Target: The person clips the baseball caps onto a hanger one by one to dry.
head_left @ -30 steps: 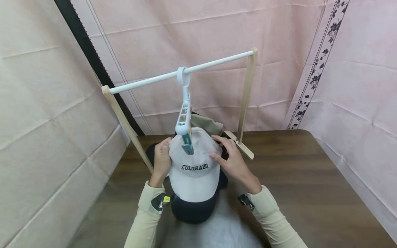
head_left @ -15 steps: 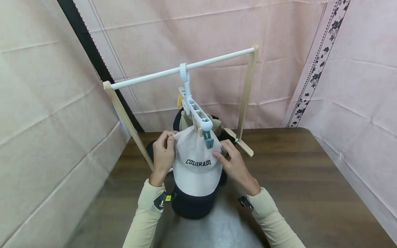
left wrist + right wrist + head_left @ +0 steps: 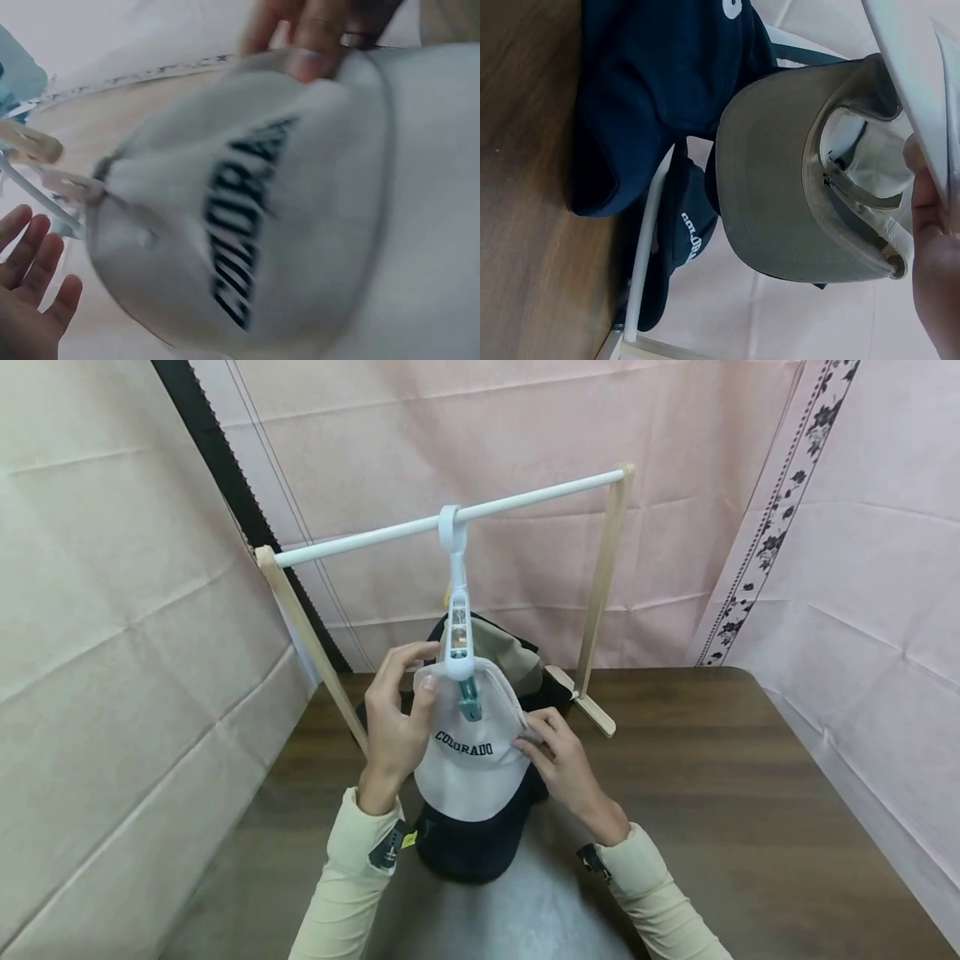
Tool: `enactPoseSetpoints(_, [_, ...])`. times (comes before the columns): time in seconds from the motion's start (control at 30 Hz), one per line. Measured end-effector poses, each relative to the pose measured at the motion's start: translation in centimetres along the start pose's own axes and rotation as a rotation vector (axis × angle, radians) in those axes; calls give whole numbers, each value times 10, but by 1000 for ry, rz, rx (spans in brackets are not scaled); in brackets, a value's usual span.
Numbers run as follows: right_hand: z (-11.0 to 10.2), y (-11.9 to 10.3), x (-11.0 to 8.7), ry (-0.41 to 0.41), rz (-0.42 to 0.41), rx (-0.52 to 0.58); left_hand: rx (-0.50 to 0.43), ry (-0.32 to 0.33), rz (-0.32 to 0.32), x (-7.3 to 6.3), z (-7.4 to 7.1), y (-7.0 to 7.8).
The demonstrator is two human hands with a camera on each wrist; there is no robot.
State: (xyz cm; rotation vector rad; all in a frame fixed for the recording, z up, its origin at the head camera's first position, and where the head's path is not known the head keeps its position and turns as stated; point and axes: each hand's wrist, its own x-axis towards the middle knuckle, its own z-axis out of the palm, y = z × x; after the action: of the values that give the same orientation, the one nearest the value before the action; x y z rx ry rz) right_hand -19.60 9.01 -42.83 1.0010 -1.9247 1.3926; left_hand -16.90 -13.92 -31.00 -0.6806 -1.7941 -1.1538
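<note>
A white baseball cap (image 3: 468,781) lettered "COLORADO" hangs below a light-blue clip hanger (image 3: 459,631), which is hooked over a white rod. In the left wrist view a pale pink clothespin (image 3: 71,184) grips the cap's top edge. My left hand (image 3: 397,722) is beside the cap's upper left, fingers apart and bent near the hanger; in its wrist view that hand (image 3: 34,311) holds nothing. The cap's right edge is pinched between thumb and fingers of my right hand (image 3: 566,764). A teal clip (image 3: 469,697) dangles at the hanger's near end.
Behind hangs an olive cap (image 3: 769,180). A navy cap (image 3: 468,852) is below the white one, and another dark cap (image 3: 690,225) is farther back. Wooden posts (image 3: 603,577) hold the rod (image 3: 375,533) above a brown table (image 3: 712,793). Pale cloth (image 3: 525,427) surrounds it.
My left hand has let go of the cap's left edge and risen toward the hanger. The hanger swung right, then back. The right hand keeps hold of the cap's edge, which now tilts.
</note>
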Motion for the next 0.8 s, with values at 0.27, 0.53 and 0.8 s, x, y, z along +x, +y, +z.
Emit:
enactPoseSetpoints(0.27, [5,-4,-1,15,-50,-98,-167,-77,-46,11,1,15])
enactPoseSetpoints(0.53, [5,-8,-3,-19,6,-84,-216,-78,-106,12,3,17])
enactPoseSetpoints(0.8, [1,0,4,-34,193,-3,-251,-79,-133,17,-1,10])
